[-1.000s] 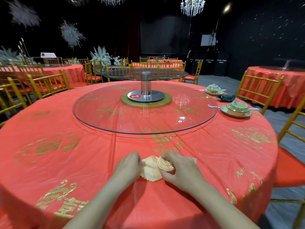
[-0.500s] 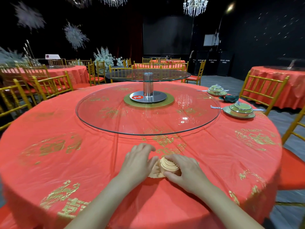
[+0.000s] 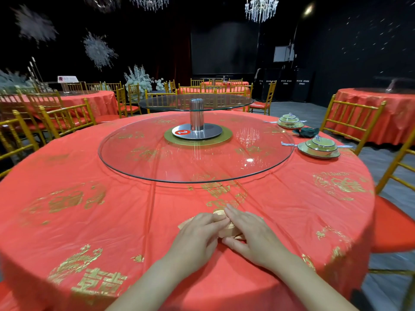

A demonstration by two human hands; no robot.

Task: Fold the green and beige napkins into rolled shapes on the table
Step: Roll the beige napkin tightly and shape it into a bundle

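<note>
So the beige napkin (image 3: 231, 232) sits right at the near edge of the table (image 3: 107, 225), dead centre in front of the person and almost buried under both hands. Only bits show: a coiled top poking out on the far side, a flat corner sticking out left, and a strip between the palms. The left hand (image 3: 197, 235) lies over it from the left, fingers fairly straight and pressing down, so that grip is flat, not a pinch. The right hand (image 3: 252, 237) comes in from the right with its thumb on the near side and its fingers reaching over the far side, so the roll is caught between them. I can't tell how tight that grip is. The roll looks like it stands upright with its coil facing up, not lying on its side, though most of it is hidden. Both hands are equally close, touching it. My guess is whatever tuck comes next happens between the two palms, with the loose left corner the bit to deal with. The green napkin (image 3: 306, 132) is well apart, far right between two dish sets (image 3: 318, 150), out of reach from here.
</note>
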